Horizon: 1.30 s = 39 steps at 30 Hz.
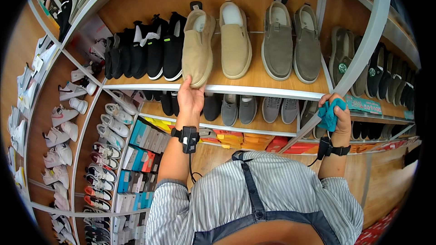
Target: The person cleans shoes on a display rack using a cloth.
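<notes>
My left hand (191, 98) grips the toe of a beige slip-on shoe (197, 47) at the front edge of the upper wooden shelf. Its beige mate (235, 44) stands just to the right, with white stuffing inside. Further right is a pair of grey-brown slip-on shoes (278, 44). Black slip-on shoes (173, 51) stand close on the left. My right hand (338, 114) holds a crumpled teal cloth (329, 114) beside the metal upright of the shelf frame (361, 51).
A lower shelf (255, 127) holds grey shoes (247, 109), with orange and red packages (231, 139) beneath. Racks of sneakers (63, 122) and stacked shoeboxes (136, 163) stand at the left. More slip-on shoes (378, 71) line a shelf on the right, above a teal sign bearing writing (363, 104).
</notes>
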Tool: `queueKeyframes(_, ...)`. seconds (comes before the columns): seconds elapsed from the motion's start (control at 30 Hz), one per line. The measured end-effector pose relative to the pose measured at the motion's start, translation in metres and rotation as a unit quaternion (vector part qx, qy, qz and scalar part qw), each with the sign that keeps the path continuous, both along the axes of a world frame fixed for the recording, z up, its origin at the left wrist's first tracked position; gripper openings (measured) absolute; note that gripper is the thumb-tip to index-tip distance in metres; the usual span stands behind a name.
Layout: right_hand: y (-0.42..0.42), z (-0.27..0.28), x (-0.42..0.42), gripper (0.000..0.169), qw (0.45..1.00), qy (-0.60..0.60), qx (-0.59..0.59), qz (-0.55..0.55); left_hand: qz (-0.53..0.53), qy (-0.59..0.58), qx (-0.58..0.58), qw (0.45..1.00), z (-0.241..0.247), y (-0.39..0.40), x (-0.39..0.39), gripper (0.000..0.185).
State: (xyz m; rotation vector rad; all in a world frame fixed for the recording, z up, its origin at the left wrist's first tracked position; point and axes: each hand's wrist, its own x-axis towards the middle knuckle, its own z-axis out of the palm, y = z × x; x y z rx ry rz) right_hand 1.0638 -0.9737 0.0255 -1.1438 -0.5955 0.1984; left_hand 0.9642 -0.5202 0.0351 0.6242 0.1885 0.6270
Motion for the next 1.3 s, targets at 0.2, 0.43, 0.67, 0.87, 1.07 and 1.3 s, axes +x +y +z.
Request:
queueKeyframes(0.2, -0.014, 0.003, 0.010, 0.041, 1.000, -0.006, 0.014, -0.010, 0.001, 0.020, 0.003, 1.000, 0.002, 0.000, 0.036, 0.038)
queueKeyframes(0.43, -0.018, -0.005, 0.019, 0.041, 0.999, -0.004, 0.038, 0.004, -0.005, 0.061, 0.038, 0.997, 0.004, -0.001, 0.046, 0.036)
queueKeyframes(0.67, -0.021, -0.013, 0.028, 0.041, 0.998, 0.000, 0.054, 0.032, 0.090, 0.157, 0.227, 0.957, -0.001, 0.002, 0.047, 0.040)
queueKeyframes(0.87, -0.022, -0.015, 0.030, 0.042, 0.998, 0.004, 0.051, 0.043, 0.124, 0.205, 0.317, 0.917, -0.005, 0.012, 0.051, 0.044)
queueKeyframes(1.07, -0.024, -0.015, 0.032, 0.042, 0.997, 0.004, 0.050, 0.050, 0.168, 0.239, 0.363, 0.885, -0.010, 0.013, 0.059, 0.055)
queueKeyframes(1.3, -0.029, -0.015, 0.035, 0.043, 0.997, 0.009, 0.027, 0.068, 0.193, 0.272, 0.446, 0.830, -0.015, 0.011, 0.065, 0.055)
